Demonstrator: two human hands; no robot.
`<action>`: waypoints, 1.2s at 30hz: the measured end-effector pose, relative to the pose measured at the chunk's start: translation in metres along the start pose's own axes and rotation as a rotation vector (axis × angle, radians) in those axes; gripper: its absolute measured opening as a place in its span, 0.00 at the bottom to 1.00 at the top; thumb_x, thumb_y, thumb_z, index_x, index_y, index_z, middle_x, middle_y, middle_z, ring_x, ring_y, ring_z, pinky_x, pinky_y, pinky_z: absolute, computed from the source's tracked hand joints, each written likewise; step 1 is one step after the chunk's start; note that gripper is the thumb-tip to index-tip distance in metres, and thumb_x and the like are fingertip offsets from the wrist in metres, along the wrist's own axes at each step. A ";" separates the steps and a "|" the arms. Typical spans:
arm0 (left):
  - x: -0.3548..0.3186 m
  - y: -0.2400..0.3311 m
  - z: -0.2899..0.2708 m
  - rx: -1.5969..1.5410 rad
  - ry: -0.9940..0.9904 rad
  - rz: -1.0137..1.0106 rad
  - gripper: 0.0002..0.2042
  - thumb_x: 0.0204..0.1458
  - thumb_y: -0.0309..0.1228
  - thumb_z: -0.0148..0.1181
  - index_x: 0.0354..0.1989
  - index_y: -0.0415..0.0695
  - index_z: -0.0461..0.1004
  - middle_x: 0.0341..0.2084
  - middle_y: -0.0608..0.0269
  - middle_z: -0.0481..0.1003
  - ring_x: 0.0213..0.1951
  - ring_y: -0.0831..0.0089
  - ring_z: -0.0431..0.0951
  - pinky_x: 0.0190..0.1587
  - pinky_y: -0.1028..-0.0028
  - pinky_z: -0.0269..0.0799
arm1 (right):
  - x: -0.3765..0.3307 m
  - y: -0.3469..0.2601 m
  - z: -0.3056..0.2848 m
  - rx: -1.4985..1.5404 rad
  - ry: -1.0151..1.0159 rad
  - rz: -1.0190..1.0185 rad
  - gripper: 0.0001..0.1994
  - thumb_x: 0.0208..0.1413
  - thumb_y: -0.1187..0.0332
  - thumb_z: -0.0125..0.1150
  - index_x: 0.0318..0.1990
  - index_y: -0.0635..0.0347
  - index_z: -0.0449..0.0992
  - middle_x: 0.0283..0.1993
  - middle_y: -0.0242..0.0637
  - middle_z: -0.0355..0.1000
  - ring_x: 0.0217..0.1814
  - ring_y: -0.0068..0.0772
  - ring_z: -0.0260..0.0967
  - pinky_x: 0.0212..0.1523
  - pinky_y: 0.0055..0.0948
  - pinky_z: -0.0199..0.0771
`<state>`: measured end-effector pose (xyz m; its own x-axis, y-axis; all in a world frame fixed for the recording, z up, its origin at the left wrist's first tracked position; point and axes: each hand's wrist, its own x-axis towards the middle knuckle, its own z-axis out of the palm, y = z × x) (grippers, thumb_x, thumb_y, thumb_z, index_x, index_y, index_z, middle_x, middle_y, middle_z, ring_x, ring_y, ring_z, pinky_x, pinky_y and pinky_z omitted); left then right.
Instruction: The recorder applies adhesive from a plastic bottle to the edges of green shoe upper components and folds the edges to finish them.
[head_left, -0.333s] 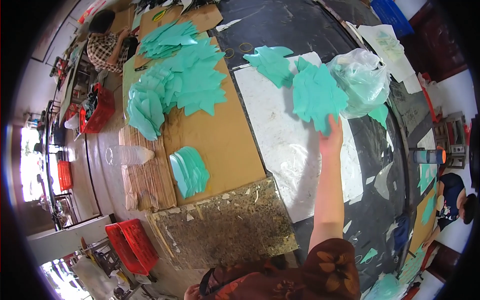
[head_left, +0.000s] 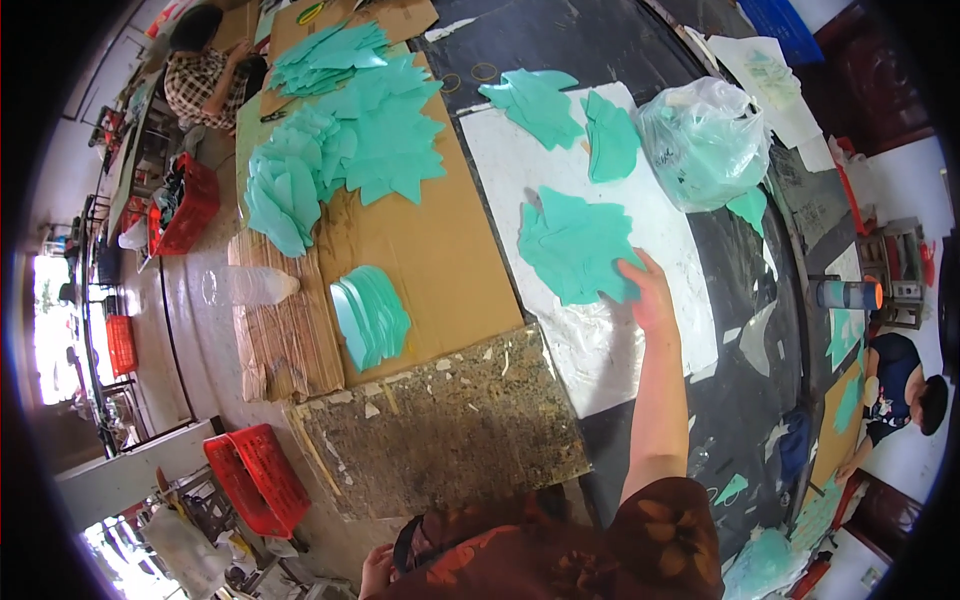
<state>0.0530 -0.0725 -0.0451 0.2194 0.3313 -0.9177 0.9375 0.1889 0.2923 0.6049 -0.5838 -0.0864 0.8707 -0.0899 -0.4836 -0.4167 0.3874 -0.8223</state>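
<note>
My right hand (head_left: 652, 295) grips the edge of a leaf-shaped stack of thin mint-green cut pieces (head_left: 575, 245) over the white sheet (head_left: 640, 375). Its thumb and fingers close on the stack's right edge. Beyond it lie a smaller stack of narrow green pieces (head_left: 611, 138) and another jagged green stack (head_left: 535, 108). A clear plastic bag (head_left: 705, 145) filled with green pieces stands right of them. Low in the picture, part of my left hand (head_left: 377, 572) shows close to my body, away from the pieces; its fingers are mostly hidden.
Brown cardboard (head_left: 455, 290) on the left carries big green piles (head_left: 390, 140) and a small fanned stack (head_left: 370, 318). A clear bottle (head_left: 262, 285) lies beside them. A worn board (head_left: 450, 430) is nearest me. Two people (head_left: 205, 80) work at the sides. Red baskets (head_left: 258, 480) stand left.
My right hand has drawn the green stack nearer and to the left across the white sheet. The narrow green stack behind it is now uncovered. The view has shifted slightly.
</note>
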 end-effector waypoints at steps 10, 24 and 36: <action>-0.021 0.029 0.022 -0.075 -0.019 -0.013 0.18 0.55 0.25 0.53 0.55 0.38 0.66 0.39 0.61 0.77 0.34 0.78 0.76 0.34 0.81 0.71 | 0.010 0.013 -0.005 -0.752 0.165 -0.339 0.23 0.50 0.71 0.63 0.56 0.62 0.71 0.48 0.36 0.72 0.50 0.28 0.68 0.52 0.25 0.65; -0.010 0.018 0.019 -0.114 -0.013 0.000 0.17 0.55 0.26 0.55 0.54 0.41 0.68 0.37 0.62 0.76 0.35 0.75 0.77 0.37 0.76 0.73 | 0.006 0.019 0.000 -0.357 0.164 -0.271 0.19 0.49 0.71 0.65 0.50 0.62 0.73 0.43 0.33 0.73 0.45 0.23 0.70 0.44 0.22 0.69; -0.006 0.157 0.070 0.073 -0.077 0.201 0.13 0.56 0.28 0.56 0.49 0.40 0.72 0.35 0.65 0.76 0.37 0.77 0.74 0.42 0.76 0.69 | -0.033 0.007 0.035 0.086 -0.171 0.088 0.26 0.49 0.75 0.59 0.59 0.64 0.63 0.53 0.40 0.69 0.52 0.37 0.69 0.54 0.33 0.71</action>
<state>0.2174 -0.1092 -0.0130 0.4209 0.2831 -0.8618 0.8893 0.0584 0.4535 0.5830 -0.5462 -0.0655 0.8665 0.1021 -0.4887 -0.4760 0.4641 -0.7470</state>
